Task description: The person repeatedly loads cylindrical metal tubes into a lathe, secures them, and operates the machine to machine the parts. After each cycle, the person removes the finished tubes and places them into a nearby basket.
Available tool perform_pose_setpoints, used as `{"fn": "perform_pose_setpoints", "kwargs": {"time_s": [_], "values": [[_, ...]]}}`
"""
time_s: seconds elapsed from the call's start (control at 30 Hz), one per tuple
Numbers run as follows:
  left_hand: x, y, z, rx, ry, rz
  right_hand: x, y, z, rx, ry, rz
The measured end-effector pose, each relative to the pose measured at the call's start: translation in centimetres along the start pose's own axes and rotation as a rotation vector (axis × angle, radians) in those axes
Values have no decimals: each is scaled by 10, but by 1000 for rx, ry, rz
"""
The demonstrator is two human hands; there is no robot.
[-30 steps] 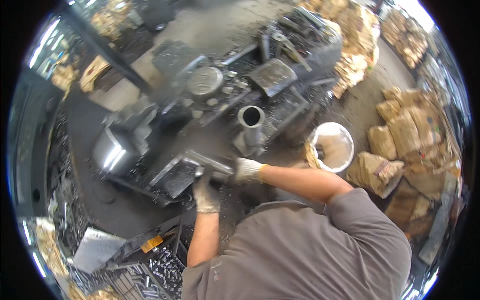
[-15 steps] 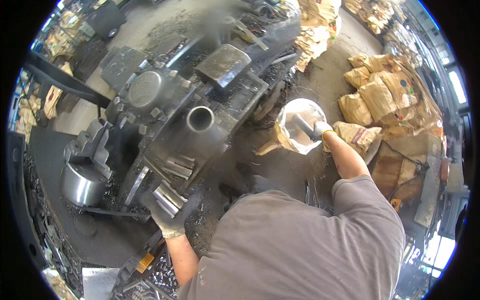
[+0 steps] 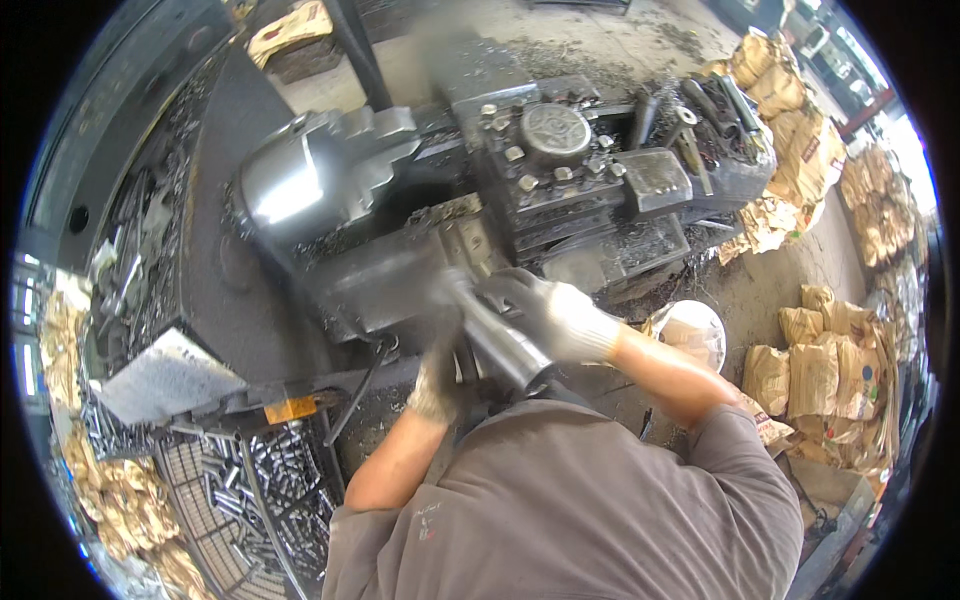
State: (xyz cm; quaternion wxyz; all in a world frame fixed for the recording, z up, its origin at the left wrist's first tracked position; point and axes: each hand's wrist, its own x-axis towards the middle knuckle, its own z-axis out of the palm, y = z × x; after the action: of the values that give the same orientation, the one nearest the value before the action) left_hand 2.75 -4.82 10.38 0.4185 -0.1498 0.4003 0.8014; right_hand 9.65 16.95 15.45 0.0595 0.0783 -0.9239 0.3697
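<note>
Both my hands wear white-cuffed gloves with dark, dirty fingers, and meet at the front of a lathe. A grey metal cylinder (image 3: 505,345) slants between them, its near end dark. My right hand (image 3: 550,308) comes from the right, fingers curled in near the cylinder's far end; what they hold is hidden. My left hand (image 3: 440,372) is on the cylinder's left side, its fingers smeared by motion. A shiny metal piece shows between that hand and the cylinder, too unclear to name. Beyond the hands is the lathe's large shiny chuck (image 3: 320,175).
A tool post (image 3: 555,135) with a round cap stands beyond my right hand. Loose tools (image 3: 690,140) lie farther right. A white-lined bag (image 3: 690,332) and paper sacks (image 3: 825,360) are on the right. Lower left, a crate (image 3: 205,490) holds many small metal parts.
My right hand has left the white-lined bag and come to the lathe. My left hand, which held a ribbed silver metal part, has moved in beside the cylinder. The view has swung left.
</note>
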Motion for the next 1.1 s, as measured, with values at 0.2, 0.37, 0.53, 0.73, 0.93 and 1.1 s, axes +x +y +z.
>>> {"fn": "perform_pose_setpoints", "kwargs": {"time_s": [0.2, 0.37, 0.53, 0.73, 0.93, 1.1], "values": [[38, 58, -34, 185, 52, 372, 46, 45, 67, -298, 46, 351], [79, 73, -67, -177, -226, 404, 103, -16, -14, 595, -137, 475], [6, 151, 82, 1238, 177, 1007, 169, -54, -20, 378, -28, 376], [51, 139, -37, 386, -138, 976, 252, 0, -165, -680, 63, -262], [4, -1, -183, 139, 500, 594, 316, 82, -145, -1001, -541, 3], [-37, -32, -234, -95, 724, 531, 320, 115, -129, -370, -652, 164]]}}
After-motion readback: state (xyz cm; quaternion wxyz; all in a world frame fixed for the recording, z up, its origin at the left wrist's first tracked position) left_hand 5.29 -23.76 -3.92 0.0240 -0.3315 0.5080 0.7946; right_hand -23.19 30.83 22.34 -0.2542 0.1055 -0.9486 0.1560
